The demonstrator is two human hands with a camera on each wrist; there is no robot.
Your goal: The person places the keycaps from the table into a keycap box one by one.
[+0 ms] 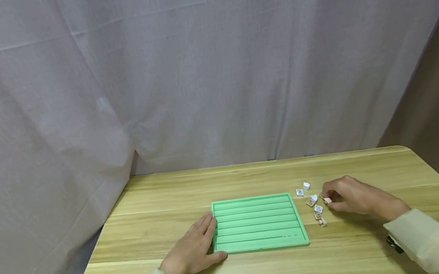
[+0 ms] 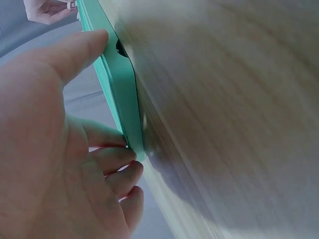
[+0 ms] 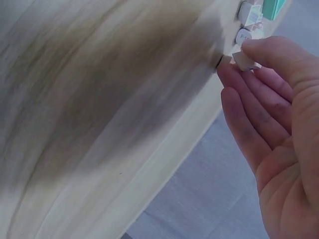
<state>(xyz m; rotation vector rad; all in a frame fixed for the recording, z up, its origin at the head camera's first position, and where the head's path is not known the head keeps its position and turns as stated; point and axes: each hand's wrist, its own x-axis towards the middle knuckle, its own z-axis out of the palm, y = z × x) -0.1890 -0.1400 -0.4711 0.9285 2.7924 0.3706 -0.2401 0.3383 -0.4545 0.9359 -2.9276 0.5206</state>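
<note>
Wooden table (image 1: 267, 273): green tray (image 1: 255, 228), long axis left-right, lies left of the right hand (image 1: 349, 195).
Left hand (image 1: 194, 247), fingers extended, touches its left edge; the right pinches what seems a pale keycap (image 3: 244, 61).

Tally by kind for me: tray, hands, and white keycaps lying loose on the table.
Green tray: 1
Left hand and right hand: 2
Loose white keycaps: 4
Total: 7
Beige keycaps not counted: too bunched to separate.
</note>
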